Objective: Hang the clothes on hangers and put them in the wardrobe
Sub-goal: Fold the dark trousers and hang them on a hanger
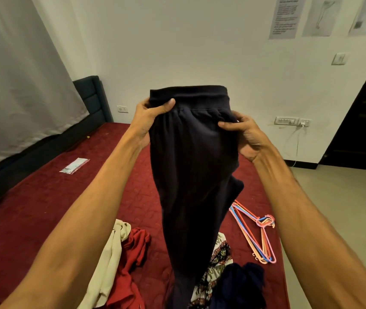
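I hold up dark navy trousers (pixel 191 166) by the waistband in front of me, above the bed. My left hand (pixel 148 117) grips the waistband's left side, thumb on the front. My right hand (pixel 244 134) pinches the cloth at the right side just below the band. The legs hang down to the clothes pile. A bundle of coloured plastic hangers (pixel 255 233) lies on the bed to the right. On the bed below lie a cream garment (pixel 108 259), a red garment (pixel 133 259), a floral-print garment (pixel 217 264) and a dark blue garment (pixel 240 286).
The bed has a dark red mattress (pixel 44 208) with a dark headboard (pixel 93 97) at the back left. A clear plastic packet (pixel 75 166) lies on it. A grey curtain (pixel 17 74) hangs left. A dark door (pixel 364 121) stands at right, beside wall sockets (pixel 292 121).
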